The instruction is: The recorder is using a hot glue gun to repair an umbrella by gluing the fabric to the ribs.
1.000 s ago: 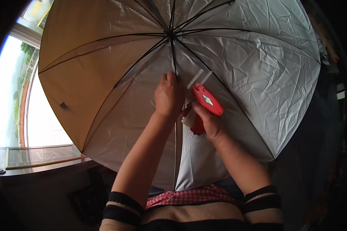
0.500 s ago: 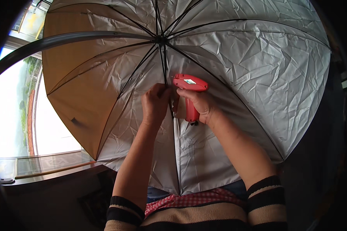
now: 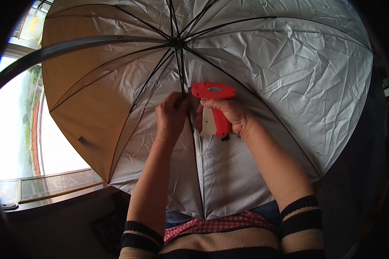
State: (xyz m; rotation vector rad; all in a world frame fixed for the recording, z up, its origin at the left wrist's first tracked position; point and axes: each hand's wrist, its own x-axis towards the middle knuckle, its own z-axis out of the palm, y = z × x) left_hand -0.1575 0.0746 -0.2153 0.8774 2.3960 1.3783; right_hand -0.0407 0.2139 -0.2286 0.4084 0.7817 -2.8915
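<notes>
We hold a red tagging gun [image 3: 214, 105] up against the inside of an open umbrella [image 3: 263, 73], its nose pressed to one of the black ribs [image 3: 182, 75] just below the hub [image 3: 176, 42] where all the ribs meet. Our right hand [image 3: 229, 116] is wrapped tight around the gun's grip, fingers curled over the pale trigger part [image 3: 208, 123], so the handle is mostly covered. Our left hand [image 3: 172, 116] sits just beside it, touching the same rib, with its fingers bunched together and pinching at the rib and the fabric there (whether it grips the rib alone or a fold of cloth too, we cannot tell, since the back of the hand hides the fingertips).

The umbrella canopy fills nearly the whole view: crinkled silver lining on the right and centre, a tan-lit panel [image 3: 82, 99] on the left where daylight comes through. It blocks everything beyond it. Both our forearms rise from the lower edge in striped black-and-beige cuffs [image 3: 300, 216], and a strip of red checked cloth [image 3: 216, 224] shows between them under the canopy's hem. To the left, past the umbrella's edge, a bright window [image 3: 13, 129] and its sill [image 3: 52, 190] are in sight.
</notes>
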